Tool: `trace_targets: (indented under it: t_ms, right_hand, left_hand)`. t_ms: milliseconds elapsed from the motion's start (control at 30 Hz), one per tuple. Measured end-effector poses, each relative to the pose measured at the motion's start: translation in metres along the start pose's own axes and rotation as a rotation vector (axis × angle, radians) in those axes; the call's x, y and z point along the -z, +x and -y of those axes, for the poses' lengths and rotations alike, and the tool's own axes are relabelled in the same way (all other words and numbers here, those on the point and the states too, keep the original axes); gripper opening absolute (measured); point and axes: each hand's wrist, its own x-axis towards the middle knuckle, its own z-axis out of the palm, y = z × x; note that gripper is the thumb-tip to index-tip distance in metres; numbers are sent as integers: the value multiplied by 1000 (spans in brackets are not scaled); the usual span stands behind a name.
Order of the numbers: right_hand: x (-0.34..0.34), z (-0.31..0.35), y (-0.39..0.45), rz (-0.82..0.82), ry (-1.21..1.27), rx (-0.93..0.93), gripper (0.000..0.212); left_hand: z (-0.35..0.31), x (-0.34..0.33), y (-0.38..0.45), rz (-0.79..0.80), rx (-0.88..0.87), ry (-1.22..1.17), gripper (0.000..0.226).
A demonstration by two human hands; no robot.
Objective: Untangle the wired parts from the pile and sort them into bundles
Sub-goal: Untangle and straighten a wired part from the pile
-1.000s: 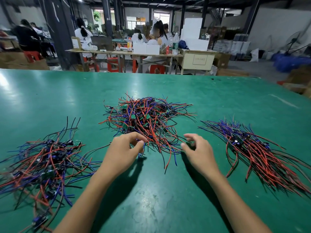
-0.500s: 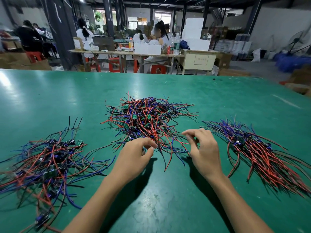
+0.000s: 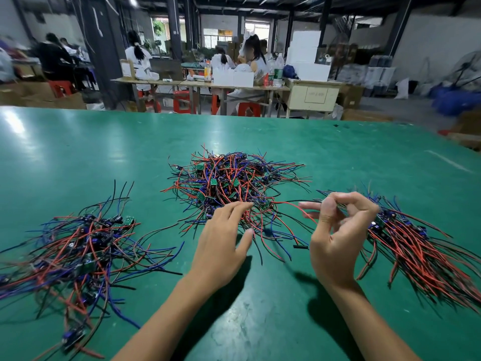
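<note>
A tangled pile [image 3: 234, 183] of red, blue and black wires with small green boards lies mid-table. My left hand [image 3: 223, 243] rests with straight fingers on the pile's near edge. To its right, my right hand [image 3: 338, 230] is raised, thumb and forefinger pinching a thin wire [image 3: 289, 204] that leads from the pile. A loose bundle [image 3: 78, 246] of wired parts lies at the left. On the right a combed bundle [image 3: 421, 246] fans toward the table's corner, partly behind my right hand.
The green table [image 3: 104, 152] stretches far ahead. Beyond its back edge, people sit at workbenches [image 3: 197, 84] with red stools, boxes and bottles. Cardboard boxes stand on the floor at the far right.
My right hand lifted and moved right, drawing a wire out of the pile. My left hand opened from a curled grip and now lies flat on the pile's edge.
</note>
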Motion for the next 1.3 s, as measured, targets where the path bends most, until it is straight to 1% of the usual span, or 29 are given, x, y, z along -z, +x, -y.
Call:
trace_targets:
  t_ms: [100,167,200,267,367,433,500,533,567,600,667,700,733,767,800,833,867,900,967,1033,1133,1233,1300]
  right_hand:
    - [-6,13,-3,33,96,-36,31]
    - [-7,20,-3,49,159,-67,30]
    - [-7,23,-2,56,190,-82,31]
    - [-7,28,0,45,249,-137,34]
    - [-6,30,5,-24,277,-223,29]
    - [-4,27,8,-90,266,-285,26]
    - [-2,21,12,-163,263,-371,23]
    - [0,17,14,-190,271,-441,20]
    - [1,14,15,-216,295,-550,16]
    - [3,9,16,-237,348,-697,12]
    - [5,2,11,-246,555,-1108,14]
    - [4,1,7,-217,649,-1288,16]
    - [1,1,2,-161,715,-1411,20]
    - [-4,2,-3,-29,709,-1461,25]
    - [-8,5,-7,174,630,-1415,31]
    - [-12,8,-10,364,551,-1309,34]
    - [-15,12,-11,502,524,-1176,37]
    - [-17,15,-11,573,548,-1085,38]
    - [-18,19,-12,559,590,-982,32]
    - [-18,22,-15,492,495,-889,25]
    - [-18,24,-15,436,389,-767,18]
    - [-16,26,-11,400,342,-683,9]
    - [-14,26,-8,368,336,-656,7]
  left_hand:
    - [-1,-2,-1,11,-50,-50,58]
    - [-1,-3,1,12,-71,-106,58]
    - [-1,-3,2,11,-77,-142,53]
    - [0,-4,3,-6,-88,-181,36]
    - [1,-6,2,-52,-83,-177,10]
    - [-3,-3,2,-75,-58,-237,4]
    - [-9,3,3,-75,-34,-338,6]
    - [-12,6,3,-72,-32,-402,7]
    - [-15,10,4,-73,-36,-474,7]
    - [-17,13,4,-79,-38,-551,7]
    - [-21,19,4,-104,-32,-674,10]
    - [-23,20,4,-125,-35,-694,11]
    - [-24,22,4,-150,-47,-683,12]
    - [-24,23,4,-176,-68,-649,12]
    - [-24,23,4,-201,-96,-608,12]
    - [-24,24,4,-222,-125,-570,13]
    - [-24,24,4,-233,-148,-546,17]
    - [-24,24,3,-232,-159,-535,21]
    - [-24,24,3,-201,-155,-533,24]
    - [-23,25,2,-181,-138,-524,24]
    - [-20,25,4,-175,-146,-488,28]
    - [-15,26,5,-152,-159,-441,30]
    - [-12,27,6,-133,-166,-397,32]
